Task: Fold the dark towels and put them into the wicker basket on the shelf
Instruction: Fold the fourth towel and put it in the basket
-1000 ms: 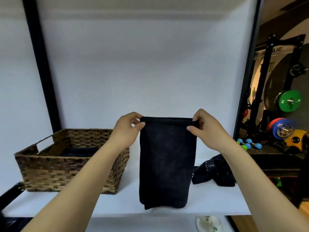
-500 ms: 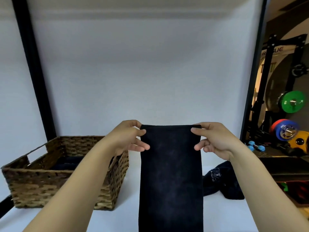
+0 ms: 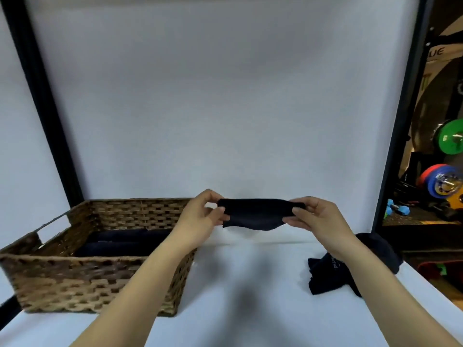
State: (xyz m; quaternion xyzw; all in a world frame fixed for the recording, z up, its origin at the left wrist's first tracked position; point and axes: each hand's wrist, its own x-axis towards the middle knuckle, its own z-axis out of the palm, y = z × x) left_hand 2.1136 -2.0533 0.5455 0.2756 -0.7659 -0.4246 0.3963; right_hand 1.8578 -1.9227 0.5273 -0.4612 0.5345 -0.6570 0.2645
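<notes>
Both hands hold a folded dark towel in the air above the white shelf, roughly over the middle of its back part and clear of it. The left hand pinches the towel's left end, thumb on the near side and fingers curled over the top edge. The right hand pinches the right end the same way, its thumb pressed against the front of the cloth and its fingers wrapped behind. The towel stretches between the two grips as a short flat band, its lower edge sagging a little in the middle.

The wicker basket stands on the left part of the shelf, close to the front edge, with its right wall just beside the left forearm. Inside it, folded dark towels lie flat on the bottom. A loose dark towel lies crumpled near the right edge of the shelf, partly hidden behind the right forearm, with small pale lettering on it too small to read.

Black uprights of the shelf frame rise at the left and right. Past the right upright, gym weight plates in green, red and blue are visible.
</notes>
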